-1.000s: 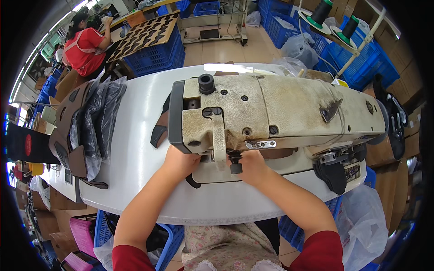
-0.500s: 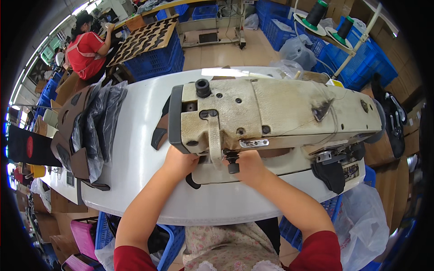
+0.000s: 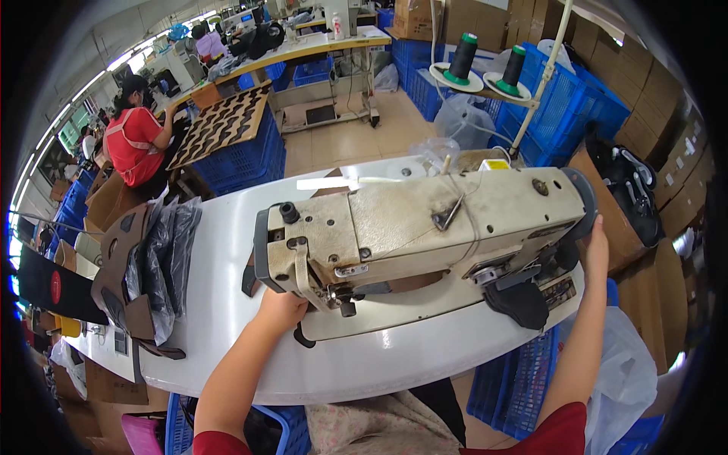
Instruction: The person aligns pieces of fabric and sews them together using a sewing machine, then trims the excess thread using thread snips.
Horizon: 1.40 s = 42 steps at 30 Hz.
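A cream sewing machine with worn, stained paint stands on the white table in front of me. My left hand is beside its needle end, curled closed, with the fingertips hidden under the machine head. Close to that hand, a brown workpiece shows left of the head, and brown material is also visible under the arm. My right hand reaches to the machine's right end and holds the rim of the dark handwheel; part of its fingers is hidden. A black padded piece hangs at the machine's front right.
Brown pieces and plastic-wrapped dark pieces lie at the table's left. Two black thread cones stand behind the machine. Blue crates and a clear plastic bag are below right. A person in red sits far left.
My right hand has left the needle area and gone right to the handwheel. My left hand stays by the needle end. The view has shifted, showing more of the room behind.
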Each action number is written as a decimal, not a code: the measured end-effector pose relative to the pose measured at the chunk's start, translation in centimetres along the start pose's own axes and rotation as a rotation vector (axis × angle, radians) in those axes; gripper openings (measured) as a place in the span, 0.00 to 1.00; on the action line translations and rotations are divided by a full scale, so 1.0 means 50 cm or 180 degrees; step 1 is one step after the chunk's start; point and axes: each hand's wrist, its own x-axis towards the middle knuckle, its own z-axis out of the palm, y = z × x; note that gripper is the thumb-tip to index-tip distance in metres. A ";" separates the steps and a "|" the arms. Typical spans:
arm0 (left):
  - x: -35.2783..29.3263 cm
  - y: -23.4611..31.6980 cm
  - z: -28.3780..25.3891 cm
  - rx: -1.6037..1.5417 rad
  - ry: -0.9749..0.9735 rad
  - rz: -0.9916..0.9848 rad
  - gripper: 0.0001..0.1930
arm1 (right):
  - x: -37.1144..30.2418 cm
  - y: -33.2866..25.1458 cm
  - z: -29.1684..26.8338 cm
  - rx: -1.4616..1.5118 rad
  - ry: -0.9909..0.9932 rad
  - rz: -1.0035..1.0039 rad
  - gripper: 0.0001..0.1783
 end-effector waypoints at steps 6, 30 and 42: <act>-0.018 -0.016 0.008 -0.0110 0.0024 0.0061 0.14 | 0.042 -0.065 0.020 -0.0637 -0.0280 -0.0579 0.41; 0.091 -0.021 -0.058 0.1850 -0.2280 -0.0736 0.20 | -0.127 0.058 -0.159 -0.3554 -0.1082 -0.2010 0.04; -0.072 0.114 -0.106 0.2135 -0.2473 -0.1358 0.14 | -0.570 -0.238 0.171 -0.0200 -0.4238 -0.1032 0.18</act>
